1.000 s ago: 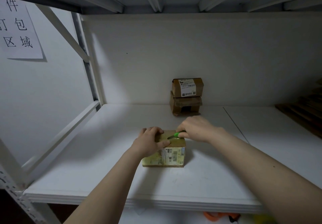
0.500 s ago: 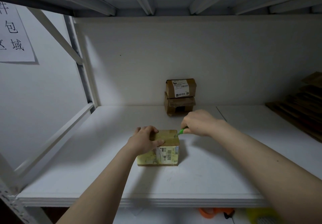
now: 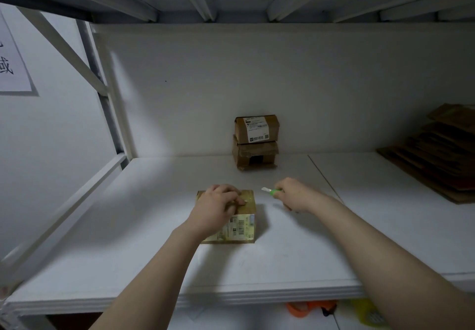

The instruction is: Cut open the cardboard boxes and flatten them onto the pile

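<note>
On the white shelf (image 3: 282, 260), a small box (image 3: 243, 227) sits near the front. The left hand (image 3: 218, 207) curls over its top, holding it. Just right of the box, clear of it, the right hand (image 3: 295, 196) grips a green cutter (image 3: 270, 191). Two stacked boxes (image 3: 255, 142) stand far back, and flattened cardboard (image 3: 437, 157) lies far right.

A white paper sign (image 3: 12, 67) hangs on the wall left of the shelf (image 3: 154, 265) and is cut off by the picture's edge. Only the right part of one large black Chinese character shows, seemingly 域, with a stroke of another above it. The front box (image 3: 248, 198), midway between the shelf's front and back edges, bears a yellowish shipping label (image 3: 240, 227) with barcodes and small print too blurred to read. The left hand (image 3: 214, 209) hides its left part. On the top box (image 3: 241, 130) of the stack at the back edge, a white label (image 3: 258, 131) carries a QR code and tiny unreadable lines.
</note>
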